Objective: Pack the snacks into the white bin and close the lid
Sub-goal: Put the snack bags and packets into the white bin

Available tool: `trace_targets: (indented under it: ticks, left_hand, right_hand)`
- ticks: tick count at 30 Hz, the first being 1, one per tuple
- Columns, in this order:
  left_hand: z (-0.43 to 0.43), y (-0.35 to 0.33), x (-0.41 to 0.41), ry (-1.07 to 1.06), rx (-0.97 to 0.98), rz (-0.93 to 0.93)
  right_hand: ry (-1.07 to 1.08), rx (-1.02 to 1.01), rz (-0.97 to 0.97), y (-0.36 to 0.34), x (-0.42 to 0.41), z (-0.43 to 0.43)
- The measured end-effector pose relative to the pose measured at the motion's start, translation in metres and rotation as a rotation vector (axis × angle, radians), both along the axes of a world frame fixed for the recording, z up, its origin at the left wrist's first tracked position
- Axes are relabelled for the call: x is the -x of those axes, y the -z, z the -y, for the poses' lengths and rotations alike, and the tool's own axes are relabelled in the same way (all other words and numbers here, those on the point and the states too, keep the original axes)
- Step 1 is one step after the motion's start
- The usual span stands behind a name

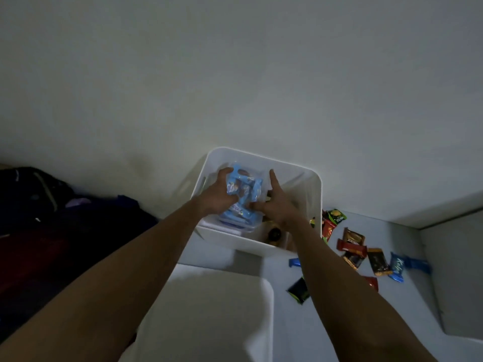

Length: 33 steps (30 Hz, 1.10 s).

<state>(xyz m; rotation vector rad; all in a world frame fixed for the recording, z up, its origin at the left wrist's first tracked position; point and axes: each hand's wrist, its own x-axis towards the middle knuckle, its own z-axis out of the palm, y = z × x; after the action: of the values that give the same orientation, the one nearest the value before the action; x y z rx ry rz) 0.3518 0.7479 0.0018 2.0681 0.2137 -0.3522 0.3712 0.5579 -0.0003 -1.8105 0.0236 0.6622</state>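
Note:
The white bin [300,176] stands open against the wall on a white surface. Over its opening I hold a stack of light-blue snack packs [244,197] between both hands. My left hand [217,195] grips the stack's left side, fingers curled over its top edge. On the right side is my right hand [275,202], thumb against the packs and fingers stretched upward. A dark round item [274,233] lies inside the bin near its front wall. The bin's white lid [209,314] lies flat in front of the bin.
Several loose snack bars lie on the white surface to the bin's right: red [350,247], brown [377,261], blue [397,266], green [337,216] and a dark one [299,290]. Dark fabric [52,218] fills the left. A white ledge [449,278] rises at the right.

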Motion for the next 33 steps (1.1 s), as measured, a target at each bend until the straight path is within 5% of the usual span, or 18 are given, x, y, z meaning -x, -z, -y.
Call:
trace_targets:
  ticks: [13,16,22,26,33]
  left_hand:
    - [-0.003,0.048,-0.02,0.056,-0.302,-0.25]
    - [0.005,0.025,-0.014,0.091,-0.409,-0.068]
    - [-0.021,-0.01,0.017,-0.138,-0.691,0.594]
    - [-0.035,0.0,0.028,-0.047,-0.442,0.263]
    - [-0.022,-0.004,0.034,-0.12,-0.406,0.179]
  right_hand:
    - [-0.068,0.129,-0.095,0.049,-0.01,-0.028]
    - [-0.115,0.168,-0.052,0.055,-0.01,-0.027]
    - [-0.093,0.254,-0.073,0.04,-0.008,-0.03]
    - [-0.078,0.264,-0.136,0.035,-0.009,-0.037]
    - [-0.144,0.294,-0.128,0.034,-0.004,-0.066]
